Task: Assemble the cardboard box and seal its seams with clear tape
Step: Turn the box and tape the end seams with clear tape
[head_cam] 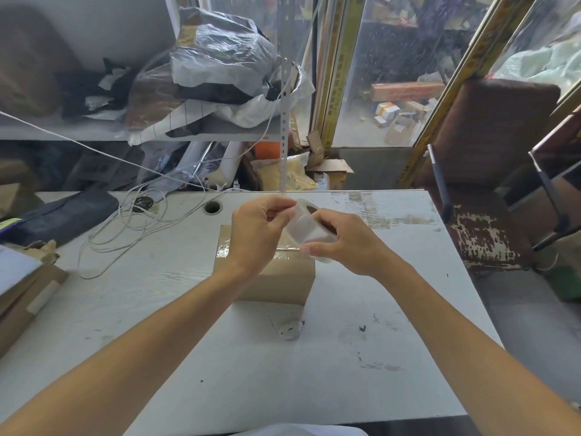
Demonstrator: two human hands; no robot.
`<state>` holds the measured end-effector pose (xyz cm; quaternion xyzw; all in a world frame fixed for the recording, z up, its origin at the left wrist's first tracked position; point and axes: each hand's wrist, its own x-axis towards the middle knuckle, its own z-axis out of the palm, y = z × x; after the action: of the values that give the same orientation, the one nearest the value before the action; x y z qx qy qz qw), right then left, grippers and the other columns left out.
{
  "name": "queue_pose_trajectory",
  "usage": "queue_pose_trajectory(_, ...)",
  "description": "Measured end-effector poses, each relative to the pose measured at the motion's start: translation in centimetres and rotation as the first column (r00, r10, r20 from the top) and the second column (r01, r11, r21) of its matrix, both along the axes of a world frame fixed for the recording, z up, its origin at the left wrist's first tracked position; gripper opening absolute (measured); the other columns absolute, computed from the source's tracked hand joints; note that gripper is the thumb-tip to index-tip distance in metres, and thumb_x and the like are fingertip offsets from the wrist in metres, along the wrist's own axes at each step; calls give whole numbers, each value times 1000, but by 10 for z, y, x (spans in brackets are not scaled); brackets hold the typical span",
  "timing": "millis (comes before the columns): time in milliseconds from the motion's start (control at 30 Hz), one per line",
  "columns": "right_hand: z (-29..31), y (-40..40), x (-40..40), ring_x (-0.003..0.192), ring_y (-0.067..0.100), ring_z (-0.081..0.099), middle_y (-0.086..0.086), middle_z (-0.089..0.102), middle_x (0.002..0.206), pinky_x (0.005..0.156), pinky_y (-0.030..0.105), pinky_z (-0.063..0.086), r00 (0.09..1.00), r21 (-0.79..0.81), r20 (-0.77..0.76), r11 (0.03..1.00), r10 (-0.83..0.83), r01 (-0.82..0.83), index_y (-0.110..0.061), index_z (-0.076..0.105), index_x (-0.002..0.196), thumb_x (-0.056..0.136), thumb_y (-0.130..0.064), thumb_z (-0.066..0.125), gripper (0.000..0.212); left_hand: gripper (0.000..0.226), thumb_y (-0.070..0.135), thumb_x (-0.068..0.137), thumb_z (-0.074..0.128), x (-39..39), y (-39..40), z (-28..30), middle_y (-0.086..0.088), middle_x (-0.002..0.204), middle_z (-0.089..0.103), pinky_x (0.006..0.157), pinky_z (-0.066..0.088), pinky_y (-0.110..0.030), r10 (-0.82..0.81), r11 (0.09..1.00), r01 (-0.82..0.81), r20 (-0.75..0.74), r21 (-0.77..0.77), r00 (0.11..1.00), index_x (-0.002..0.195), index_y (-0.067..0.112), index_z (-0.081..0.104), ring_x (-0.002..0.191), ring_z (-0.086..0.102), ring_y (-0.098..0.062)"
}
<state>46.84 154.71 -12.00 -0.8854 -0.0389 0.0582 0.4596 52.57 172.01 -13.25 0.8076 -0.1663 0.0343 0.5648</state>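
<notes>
Cluttered storeroom, worn white table (176, 325) w/ one box and one tape roll

1 cardboard box (276, 278) sits closed at table centre, clear tape already along its top seam. 1 roll of clear tape (309, 229) held in the air just above the box. Right hand (349, 243) curled round the roll, thumb under, fingers over. Left hand (256, 234) fingers bent, thumb + forefinger pinching at the roll's edge, prob. the loose tape end. 1 white cable (125, 221) coiled far left, 1 small round white item (290, 330) near the box front
</notes>
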Motion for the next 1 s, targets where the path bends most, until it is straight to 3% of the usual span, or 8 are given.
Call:
queue_pose_trajectory(267, 2, 0, 0, 84, 4, 56, -19, 55, 94, 61, 9, 44, 1000, -19, -8, 1000, 8, -8, -25, 55, 110, 82, -34, 78, 38, 5, 10, 87, 72, 4, -2, 4, 4, 78, 73, 71, 56, -27, -5, 999, 6, -46, 32, 999, 86, 14, 75, 72, 68, -11)
queue_pose_trajectory(433, 0, -1, 0, 86, 8, 58, -14, 58, 96, 65, 14, 46, 1000, -32, -12, 999, 11, -12, -25, 57, 109, 80, -35, 79, 38, 7, 12, 94, 63, 1, -6, 6, 5, 77, 66, 61, 41, -8, -7, 983, 9, -11, 182, 1000, 90, 14, 68, 68, 58, -1)
queue_pose_trajectory(633, 0, -6, 1, 80, 6, 58, -14, 60, 93, 59, 11, 45, 999, -20, -5, 999, -35, 35, -22, 59, 109, 81, -36, 78, 37, 17, 2, 90, 65, -2, -1, 8, 4, 92, 70, 74, 49, -9, -97, 977, 97, -9, 188, 995, 102, 13, 69, 85, 65, -5)
queue_pose_trajectory(767, 1, -6, 2, 84, 7, 58, -16, 58, 95, 60, 12, 46, 1000, -41, -7, 999, -28, 28, -24, 57, 112, 81, -37, 77, 39, 16, 6, 85, 73, 0, 0, 8, 7, 84, 72, 78, 54, -20, -43, 988, 38, 24, 152, 999, 98, 15, 71, 80, 67, -5)
queue_pose_trajectory(1000, -1, -8, 2, 84, 7, 57, -14, 59, 96, 60, 11, 45, 1000, -58, -12, 998, -16, 15, -25, 58, 108, 81, -37, 78, 36, 15, 6, 90, 67, 0, 1, 6, 9, 84, 66, 75, 49, -13, -86, 969, 68, 65, 236, 994, 104, 12, 67, 78, 62, -2)
